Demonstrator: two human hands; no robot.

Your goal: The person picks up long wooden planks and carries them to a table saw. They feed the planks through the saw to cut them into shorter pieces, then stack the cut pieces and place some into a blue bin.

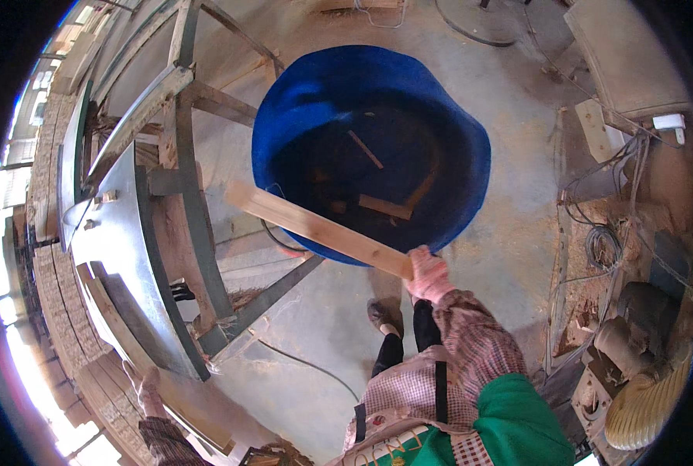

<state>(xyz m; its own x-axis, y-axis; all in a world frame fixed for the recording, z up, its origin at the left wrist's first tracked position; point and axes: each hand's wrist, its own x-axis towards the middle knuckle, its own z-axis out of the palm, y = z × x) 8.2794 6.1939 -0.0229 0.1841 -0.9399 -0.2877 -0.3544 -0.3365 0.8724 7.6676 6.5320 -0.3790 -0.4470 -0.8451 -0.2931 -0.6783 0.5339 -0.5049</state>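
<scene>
My right hand is closed round one end of a pale wooden board. The board slants up and left across the near rim of a big round blue tub, and its far end is blurred. Inside the tub lie several wood scraps, among them a thin strip and a short block. At the lower left my left hand has its fingers stretched out beside the end of a plank on the metal table. Whether it touches the plank, I cannot tell.
A shiny metal machine table on a grey frame stands left, with stacked timber beyond it. Cables, a motor and a ribbed yellow hose lie right. A black cable crosses the dusty floor.
</scene>
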